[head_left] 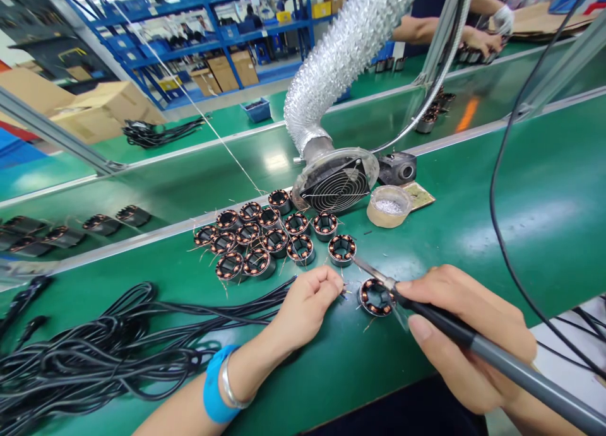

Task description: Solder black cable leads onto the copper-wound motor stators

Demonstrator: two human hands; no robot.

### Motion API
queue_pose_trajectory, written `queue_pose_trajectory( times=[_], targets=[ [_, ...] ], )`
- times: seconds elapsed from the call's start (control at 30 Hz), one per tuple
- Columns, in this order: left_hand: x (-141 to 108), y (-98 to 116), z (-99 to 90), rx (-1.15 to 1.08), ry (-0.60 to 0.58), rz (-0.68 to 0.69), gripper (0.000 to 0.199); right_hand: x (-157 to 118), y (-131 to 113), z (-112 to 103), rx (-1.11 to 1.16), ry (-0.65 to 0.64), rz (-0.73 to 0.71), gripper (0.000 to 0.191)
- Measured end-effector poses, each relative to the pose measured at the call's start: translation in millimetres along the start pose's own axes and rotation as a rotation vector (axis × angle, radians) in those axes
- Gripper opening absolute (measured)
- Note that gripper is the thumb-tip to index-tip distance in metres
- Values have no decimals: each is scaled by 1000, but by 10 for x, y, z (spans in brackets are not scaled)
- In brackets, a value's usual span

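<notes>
My left hand (307,303), with a blue band and a bangle at the wrist, is closed in a pinch. Thin wire ends (346,291) stick out at its fingertips, and black cables run in behind it. My right hand (468,335) grips a soldering iron (534,382) with a dark grey handle. The iron's metal tip passes above a motor stator (375,297) with copper coils and points at another stator (342,250); contact cannot be made out. Something clear, blurred, shows by my right thumb.
Several stators (258,262) stand grouped behind my left hand. Coiled black cables (108,341) cover the left side. A fume fan (336,187) with a silver duct (326,64) and a round tub (389,207) stand behind. Across the bench, a co-worker's hands (483,41) handle parts.
</notes>
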State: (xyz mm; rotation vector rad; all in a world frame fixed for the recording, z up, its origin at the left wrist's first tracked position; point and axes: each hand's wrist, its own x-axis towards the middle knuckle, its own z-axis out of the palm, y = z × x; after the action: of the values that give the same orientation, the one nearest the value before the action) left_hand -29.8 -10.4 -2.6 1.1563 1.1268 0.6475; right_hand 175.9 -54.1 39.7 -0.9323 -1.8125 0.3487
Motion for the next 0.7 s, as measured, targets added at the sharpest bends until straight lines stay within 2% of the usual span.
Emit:
queue_pose_trajectory(
  times=[0.13,0.3,0.43,0.57,0.63,0.7],
  targets=[
    [-17,14,-2,-3,-48,7,30,10,154,129,-32,-93,11,38],
    [-71,19,-48,3,-164,37,33,60,316,376,26,-211,-101,28],
    [-136,91,-93,163,-214,111,29,65,312,412,15,-208,-151,28],
    [-176,158,-87,341,-163,154,27,-16,294,364,25,-168,-129,29],
    [-171,153,-65,244,-148,120,30,-59,292,367,28,-176,-110,29],
    [-157,130,-38,62,-159,28,35,-81,291,396,27,-168,-104,28]
  ],
)
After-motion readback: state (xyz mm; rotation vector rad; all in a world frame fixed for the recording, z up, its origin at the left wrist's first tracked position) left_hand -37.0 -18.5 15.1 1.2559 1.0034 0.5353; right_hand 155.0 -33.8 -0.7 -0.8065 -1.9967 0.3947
